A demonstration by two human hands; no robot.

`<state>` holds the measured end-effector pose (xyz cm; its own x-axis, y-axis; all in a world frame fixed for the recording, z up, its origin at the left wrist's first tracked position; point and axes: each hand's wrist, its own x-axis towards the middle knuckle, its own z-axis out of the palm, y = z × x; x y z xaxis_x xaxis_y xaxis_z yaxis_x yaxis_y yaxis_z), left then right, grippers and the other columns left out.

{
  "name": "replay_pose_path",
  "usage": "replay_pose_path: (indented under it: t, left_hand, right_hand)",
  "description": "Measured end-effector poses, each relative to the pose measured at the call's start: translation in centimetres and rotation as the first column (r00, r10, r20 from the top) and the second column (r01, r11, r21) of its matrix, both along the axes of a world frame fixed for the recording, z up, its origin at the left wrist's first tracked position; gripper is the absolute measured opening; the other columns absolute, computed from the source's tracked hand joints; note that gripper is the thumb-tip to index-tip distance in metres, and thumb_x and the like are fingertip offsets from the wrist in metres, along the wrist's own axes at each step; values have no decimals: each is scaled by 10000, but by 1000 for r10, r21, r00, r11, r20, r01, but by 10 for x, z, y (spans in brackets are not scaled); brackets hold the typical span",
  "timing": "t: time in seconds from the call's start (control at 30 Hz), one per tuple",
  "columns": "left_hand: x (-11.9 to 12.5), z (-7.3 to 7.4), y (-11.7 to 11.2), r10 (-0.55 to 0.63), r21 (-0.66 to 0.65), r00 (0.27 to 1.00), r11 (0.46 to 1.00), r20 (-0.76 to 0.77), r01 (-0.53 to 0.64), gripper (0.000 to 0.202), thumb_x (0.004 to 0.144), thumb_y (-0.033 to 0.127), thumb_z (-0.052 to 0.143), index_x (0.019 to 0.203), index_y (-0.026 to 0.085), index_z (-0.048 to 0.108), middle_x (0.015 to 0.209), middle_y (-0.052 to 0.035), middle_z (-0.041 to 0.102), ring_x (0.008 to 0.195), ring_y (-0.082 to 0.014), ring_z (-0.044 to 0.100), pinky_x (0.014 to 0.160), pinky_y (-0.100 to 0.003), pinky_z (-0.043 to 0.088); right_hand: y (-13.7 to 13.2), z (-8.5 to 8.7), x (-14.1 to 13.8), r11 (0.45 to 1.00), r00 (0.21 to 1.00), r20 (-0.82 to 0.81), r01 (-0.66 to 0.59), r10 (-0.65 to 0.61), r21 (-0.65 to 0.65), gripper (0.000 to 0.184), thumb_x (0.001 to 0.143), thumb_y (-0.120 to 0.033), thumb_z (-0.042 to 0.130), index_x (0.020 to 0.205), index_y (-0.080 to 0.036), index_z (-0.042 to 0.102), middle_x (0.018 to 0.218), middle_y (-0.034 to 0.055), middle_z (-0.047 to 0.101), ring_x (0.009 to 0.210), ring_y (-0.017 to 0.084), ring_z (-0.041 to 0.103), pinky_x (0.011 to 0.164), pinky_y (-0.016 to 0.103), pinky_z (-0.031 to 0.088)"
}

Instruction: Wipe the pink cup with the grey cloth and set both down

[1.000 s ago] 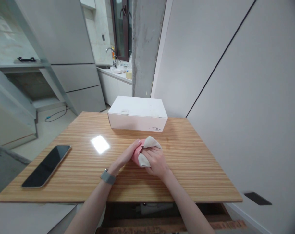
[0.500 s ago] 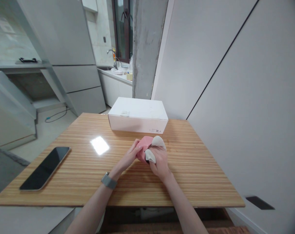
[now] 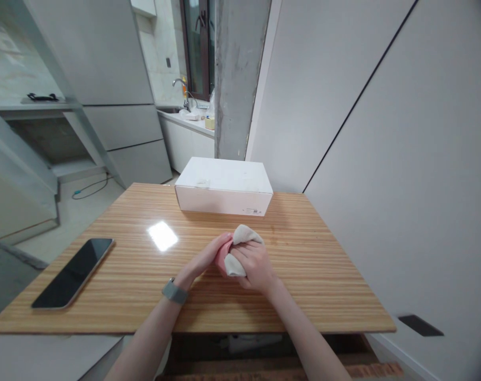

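My left hand is closed around a smooth pink object, whose kind I cannot make out because my hands and the cloth cover most of it. My right hand grips a white cloth and presses it against the pink object. Folds of the cloth stick out above and below my right fingers. Both hands meet just over the wooden table, in front of a closed white box.
A black-screened smartphone lies on the table's left side. Beyond the table stand a concrete pillar and a counter with a sink and tap. A white panelled wall runs along the right.
My right hand and the cloth have shifted left and slightly down over the pink object. Less of the pink shows now. My left hand has moved slightly left and turned around it.
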<state>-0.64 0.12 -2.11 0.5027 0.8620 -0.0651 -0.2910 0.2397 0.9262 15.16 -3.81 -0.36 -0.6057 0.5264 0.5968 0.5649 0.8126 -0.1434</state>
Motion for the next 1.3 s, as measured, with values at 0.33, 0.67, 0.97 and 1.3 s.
replay_pose_path:
  t: [0.33,0.67,0.97,1.3]
  left_hand:
    - [4,-13,0,128,13,991,992,26,-128,516,807,412,636,1280,247,508,1355,-46,532,1317,-245,396,1095,-381,283]
    - [3,-1,0,27,-96,982,995,185,-9,446,814,510,566,1070,156,653,1018,-75,704,1017,-240,614,906,-346,446]
    - [2,-1,-1,107,4,993,994,-44,-107,393,821,470,586,1064,176,682,1240,-55,633,1283,-270,436,1130,-387,201]
    - [7,-1,-8,72,83,997,994,25,-74,403,802,358,638,1181,223,609,1251,-46,615,1262,-253,454,1100,-374,273]
  right_hand:
    - [4,10,2,978,957,-210,188,-202,-87,327,917,-317,295,753,-192,549,712,70,618,689,207,532,705,350,369]
    - [1,13,9,995,993,-72,95,-93,26,255,841,-307,382,900,-162,584,833,102,665,764,241,580,745,374,405]
    - [-3,6,2,996,994,-84,62,-68,-70,292,882,-353,344,836,-179,573,767,80,660,699,217,569,700,357,389]
    - [-2,2,14,972,942,-268,158,-201,-173,359,943,-333,274,718,-201,520,676,44,591,648,184,520,673,328,357]
